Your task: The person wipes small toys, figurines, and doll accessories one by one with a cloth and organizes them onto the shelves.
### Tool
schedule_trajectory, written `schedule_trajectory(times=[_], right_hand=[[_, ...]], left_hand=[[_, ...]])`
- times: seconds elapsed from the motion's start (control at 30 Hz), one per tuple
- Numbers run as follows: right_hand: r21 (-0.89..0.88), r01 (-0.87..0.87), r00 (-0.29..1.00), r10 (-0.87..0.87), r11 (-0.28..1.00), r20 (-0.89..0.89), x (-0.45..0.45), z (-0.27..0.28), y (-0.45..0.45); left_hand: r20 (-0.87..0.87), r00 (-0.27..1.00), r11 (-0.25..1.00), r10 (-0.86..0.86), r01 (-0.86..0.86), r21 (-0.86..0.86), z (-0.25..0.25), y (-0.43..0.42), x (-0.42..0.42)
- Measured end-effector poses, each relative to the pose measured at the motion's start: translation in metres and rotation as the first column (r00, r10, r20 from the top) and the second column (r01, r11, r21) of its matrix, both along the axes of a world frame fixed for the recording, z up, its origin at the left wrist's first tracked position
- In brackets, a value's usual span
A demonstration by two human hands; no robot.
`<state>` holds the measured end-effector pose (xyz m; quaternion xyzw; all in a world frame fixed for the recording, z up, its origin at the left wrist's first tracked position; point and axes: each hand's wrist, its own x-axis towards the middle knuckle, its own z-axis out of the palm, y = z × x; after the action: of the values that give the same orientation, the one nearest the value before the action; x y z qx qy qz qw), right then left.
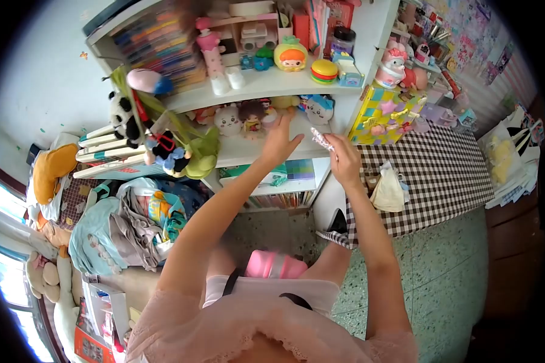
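Note:
My left hand [280, 142] reaches to the middle shelf with its fingers apart, just in front of a row of small plush toys. Nearest to it are a brown-haired doll [252, 115] and a yellow plush [286, 101]. A grey-white plush [227, 119] sits farther left, and a blue and white plush [317, 110] lies to the right. My right hand [345, 158] is closed on a small patterned cloth item [322, 139], which sticks out up and left from the fingers at the shelf's right end.
Figures, a toy burger [324, 71] and boxes fill the upper shelf [266, 81]. Hanging plush toys [126, 118] are at left, above piled clothes [133, 224]. A checkered table [430, 181] at right holds a white cloth [389, 189]. A pink object [275, 264] is near my lap.

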<state>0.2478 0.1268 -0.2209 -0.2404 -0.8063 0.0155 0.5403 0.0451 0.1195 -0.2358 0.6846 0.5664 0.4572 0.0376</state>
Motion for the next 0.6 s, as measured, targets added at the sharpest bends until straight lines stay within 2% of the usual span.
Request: schedule_trajectory(times=[0.03,0.1,0.17,0.2,0.27,0.43,0.5,0.53,0.57,0.6], right_hand=[[0.002,0.025,0.999,-0.025,1.0,0.024,0.001,-0.004,-0.001],[-0.05,0.012,1.0,-0.012,0.999,0.017,0.001,-0.006,0.001],[-0.008,0.0,1.0,0.0,1.0,-0.019,0.0,0.002,0.003],[0.024,0.005,1.0,-0.004,1.0,-0.012,0.0,0.002,0.005],[-0.008,0.008,1.0,-0.008,1.0,0.002,0.002,0.001,0.003],[-0.035,0.051,0.999,-0.051,0.998,-0.014,0.007,-0.002,0.007],[-0.089,0.1,0.993,-0.104,0.991,-0.047,0.006,-0.003,0.007],[-0.104,0.107,0.991,-0.115,0.989,-0.075,0.007,-0.004,0.009],[-0.101,0.109,0.99,-0.117,0.989,-0.083,0.007,-0.005,0.01],[-0.121,0.129,0.98,-0.145,0.984,-0.136,0.006,-0.006,0.012]], left_hand=[[0.094,0.996,0.999,0.0,0.005,-0.05,-0.003,0.013,0.007],[0.104,0.995,0.991,0.013,0.001,-0.132,-0.014,0.04,0.015],[0.243,0.964,0.976,0.108,-0.055,-0.211,-0.026,0.069,0.026],[0.235,0.968,0.973,0.091,-0.036,-0.23,-0.037,0.085,0.035],[0.473,0.877,0.994,0.086,-0.047,-0.094,-0.046,0.104,0.044],[0.457,0.87,0.983,0.183,-0.145,-0.116,-0.04,0.097,0.051],[0.297,0.915,0.937,0.274,-0.185,-0.296,-0.028,0.083,0.049],[0.352,0.91,0.965,0.217,-0.144,-0.221,-0.024,0.074,0.049],[0.347,0.914,0.966,0.213,-0.143,-0.216,-0.022,0.063,0.049],[0.552,0.824,0.973,0.129,0.003,-0.233,-0.019,0.049,0.048]])
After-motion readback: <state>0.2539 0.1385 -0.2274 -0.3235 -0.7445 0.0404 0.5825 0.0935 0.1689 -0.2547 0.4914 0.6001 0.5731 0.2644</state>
